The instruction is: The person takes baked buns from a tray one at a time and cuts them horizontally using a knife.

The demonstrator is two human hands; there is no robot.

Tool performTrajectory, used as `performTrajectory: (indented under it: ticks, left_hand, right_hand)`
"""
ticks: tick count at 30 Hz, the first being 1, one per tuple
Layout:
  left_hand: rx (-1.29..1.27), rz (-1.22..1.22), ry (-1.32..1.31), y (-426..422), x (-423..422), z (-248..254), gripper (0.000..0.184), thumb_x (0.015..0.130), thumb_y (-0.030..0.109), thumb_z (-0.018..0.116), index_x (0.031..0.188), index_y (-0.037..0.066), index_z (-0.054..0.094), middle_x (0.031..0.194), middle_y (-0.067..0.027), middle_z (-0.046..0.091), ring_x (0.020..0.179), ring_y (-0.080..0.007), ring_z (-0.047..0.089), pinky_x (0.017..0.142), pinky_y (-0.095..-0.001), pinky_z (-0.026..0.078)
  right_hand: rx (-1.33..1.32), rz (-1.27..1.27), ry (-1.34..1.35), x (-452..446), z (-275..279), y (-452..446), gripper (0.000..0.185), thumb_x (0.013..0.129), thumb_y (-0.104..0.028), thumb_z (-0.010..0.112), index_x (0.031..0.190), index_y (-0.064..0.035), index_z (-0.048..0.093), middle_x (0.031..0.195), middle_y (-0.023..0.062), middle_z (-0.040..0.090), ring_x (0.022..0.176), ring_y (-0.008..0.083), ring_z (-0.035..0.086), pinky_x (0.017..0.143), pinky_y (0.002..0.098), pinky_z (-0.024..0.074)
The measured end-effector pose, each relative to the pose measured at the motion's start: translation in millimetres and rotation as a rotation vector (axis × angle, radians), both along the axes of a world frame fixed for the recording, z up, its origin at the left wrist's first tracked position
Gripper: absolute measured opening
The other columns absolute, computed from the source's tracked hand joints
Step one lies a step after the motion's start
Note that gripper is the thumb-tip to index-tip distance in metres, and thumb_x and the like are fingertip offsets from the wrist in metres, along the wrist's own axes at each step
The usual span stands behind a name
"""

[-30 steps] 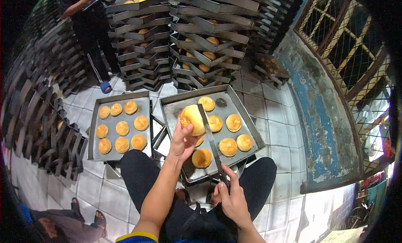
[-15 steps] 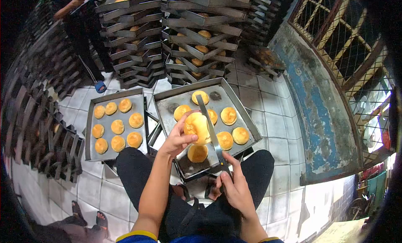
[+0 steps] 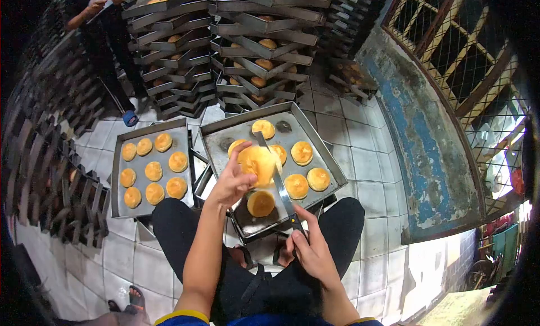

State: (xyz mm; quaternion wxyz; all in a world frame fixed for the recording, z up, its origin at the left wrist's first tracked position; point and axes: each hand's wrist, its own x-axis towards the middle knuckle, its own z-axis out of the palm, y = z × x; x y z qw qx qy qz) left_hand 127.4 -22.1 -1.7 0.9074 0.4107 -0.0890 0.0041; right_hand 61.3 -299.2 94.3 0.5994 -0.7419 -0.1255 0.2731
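My left hand [image 3: 228, 186] grips a round golden bun [image 3: 260, 164] over a metal baking tray [image 3: 216, 136], thumb across it and index finger stretched along its far side. My right hand [image 3: 314, 248] is closed around the black handle of a long knife [image 3: 283, 195]. The blade points up and away, against the bun's right side; how deep it goes in, if at all, cannot be told. A bun with a flat, browned face [image 3: 261, 203] lies just below the held one. Several more buns sit about the tray.
A second tray [image 3: 140, 166] of buns stands to the left. Tall stacks of crossed trays [image 3: 261, 48] rise behind, some holding buns. Another person's hands [image 3: 95, 8] show at the upper left, and a sandalled foot [image 3: 135, 298] at the lower left. A peeling blue wall [image 3: 419, 157] borders the right.
The held bun has turned in my left hand, and the index finger has lifted outward. The knife has slid back a little toward me along the bun. The view has shifted slightly.
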Motion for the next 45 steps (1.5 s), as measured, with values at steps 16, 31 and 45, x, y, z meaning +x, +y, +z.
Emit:
performTrajectory:
  ticks: [16, 31, 45]
  left_hand:
    - [-0.047, 0.086, 0.097, -38.3, 7.4, 0.7, 0.079, 0.103, 0.031, 0.077, 0.167, 0.018, 0.032, 0.150, -0.0052, 0.058, 0.132, -0.0218, 0.063, 0.106, -0.0477, 0.058]
    - [0.039, 0.022, 0.086, -4.8, -0.1, 3.5, 0.081, 0.097, 0.009, 0.082, 0.164, 0.002, 0.036, 0.146, -0.0086, 0.062, 0.135, -0.0202, 0.062, 0.113, -0.0345, 0.051]
    - [-0.015, -0.092, 0.060, -16.6, -0.9, 7.9, 0.074, 0.093, 0.022, 0.086, 0.154, 0.002, 0.050, 0.144, -0.0095, 0.065, 0.134, -0.0216, 0.063, 0.112, -0.0353, 0.051]
  right_hand:
    - [-0.053, -0.042, -0.186, 11.2, -15.5, 20.2, 0.058, 0.114, -0.018, 0.046, 0.169, -0.0091, 0.030, 0.083, 0.0053, 0.063, 0.074, 0.0163, 0.061, 0.079, 0.0323, 0.0515]
    - [0.010, 0.065, 0.021, 12.3, -14.6, 4.8, 0.058, 0.115, -0.018, 0.046, 0.170, -0.0166, 0.028, 0.084, 0.0028, 0.061, 0.058, 0.0081, 0.052, 0.054, 0.0266, 0.0497]
    - [0.096, 0.079, 0.086, 19.9, -13.9, 11.3, 0.058, 0.115, -0.014, 0.047, 0.170, -0.0169, 0.029, 0.083, 0.0013, 0.060, 0.061, 0.0061, 0.045, 0.058, 0.0223, 0.0387]
